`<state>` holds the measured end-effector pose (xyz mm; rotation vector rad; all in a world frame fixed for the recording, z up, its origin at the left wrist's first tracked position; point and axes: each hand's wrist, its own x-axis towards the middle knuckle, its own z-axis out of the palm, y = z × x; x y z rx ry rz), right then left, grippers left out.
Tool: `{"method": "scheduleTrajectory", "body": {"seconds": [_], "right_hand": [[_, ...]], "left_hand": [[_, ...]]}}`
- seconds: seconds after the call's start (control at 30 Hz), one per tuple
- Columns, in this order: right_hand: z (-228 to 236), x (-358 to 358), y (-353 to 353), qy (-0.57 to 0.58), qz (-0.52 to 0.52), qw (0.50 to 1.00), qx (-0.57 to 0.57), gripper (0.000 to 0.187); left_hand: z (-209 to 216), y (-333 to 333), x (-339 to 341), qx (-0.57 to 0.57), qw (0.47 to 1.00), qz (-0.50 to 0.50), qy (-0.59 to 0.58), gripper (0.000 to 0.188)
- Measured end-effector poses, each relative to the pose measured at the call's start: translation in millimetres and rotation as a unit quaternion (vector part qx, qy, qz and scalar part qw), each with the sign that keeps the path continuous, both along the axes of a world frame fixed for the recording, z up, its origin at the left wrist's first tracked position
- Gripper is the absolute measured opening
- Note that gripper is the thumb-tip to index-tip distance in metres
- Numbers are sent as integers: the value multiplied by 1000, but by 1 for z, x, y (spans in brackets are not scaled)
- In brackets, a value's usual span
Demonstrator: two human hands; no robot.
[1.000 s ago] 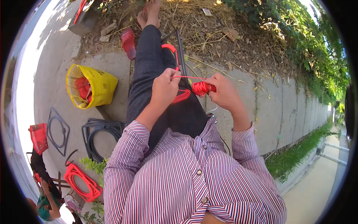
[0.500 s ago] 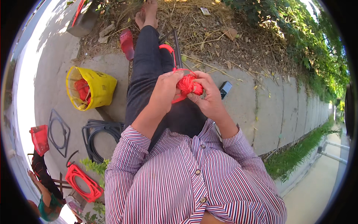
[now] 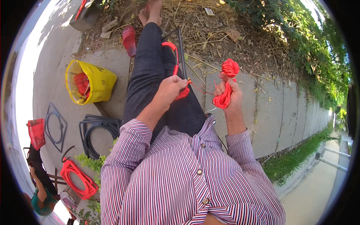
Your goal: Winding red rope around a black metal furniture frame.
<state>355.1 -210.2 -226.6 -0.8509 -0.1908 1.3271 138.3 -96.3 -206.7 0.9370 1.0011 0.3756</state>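
Note:
I sit on a concrete ledge with my dark-trousered legs stretched out ahead. My left hand (image 3: 170, 89) grips a dark metal frame (image 3: 180, 45) lying on my lap, at the part wrapped in red cord (image 3: 174, 56). My right hand (image 3: 229, 93) is raised to the right and closed on a skein of red cord (image 3: 227, 80). A thin red strand (image 3: 200, 90) runs between the frame and the skein.
A yellow bag (image 3: 90, 82) with red cord inside lies at my left. Bare black frames (image 3: 98, 131), (image 3: 55, 126) and red-wrapped frames (image 3: 77, 178), (image 3: 36, 132) lie on the pavement. A red sandal (image 3: 129, 39) is near my feet. Another person (image 3: 41, 187) sits at lower left. Hedge (image 3: 300, 48) at right.
My right hand has pulled the red skein away from the frame, out to the right and up, drawing the strand taut. My left hand stays on the frame.

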Motion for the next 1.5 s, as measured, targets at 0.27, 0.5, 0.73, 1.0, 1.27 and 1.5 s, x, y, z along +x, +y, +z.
{"method": "scheduleTrajectory", "body": {"seconds": [0.27, 0.5, 0.73, 1.0, 1.27, 1.5], "right_hand": [[10, -50, 34, -148, 168, 969, -104, 17], [32, -28, -16, -253, 142, 953, -91, 14], [-10, -34, -48, -132, 67, 985, -86, 20], [19, -34, -25, 38, 133, 990, -17, 38], [26, -57, -1, 44, 318, 941, 106, 46], [-11, -18, 42, -306, 197, 927, -95, 39]], "left_hand": [[-7, 1, -5, 1, 1000, 0, 15, 4], [-12, 4, -2, -64, 997, 20, -35, 6], [-16, 10, -4, -162, 983, 81, 2, 7], [24, -29, -10, 497, 858, -104, 76, 27], [60, -18, 4, -49, 925, 49, -374, 37], [30, 49, -26, 623, 761, -110, 147, 23]]}}
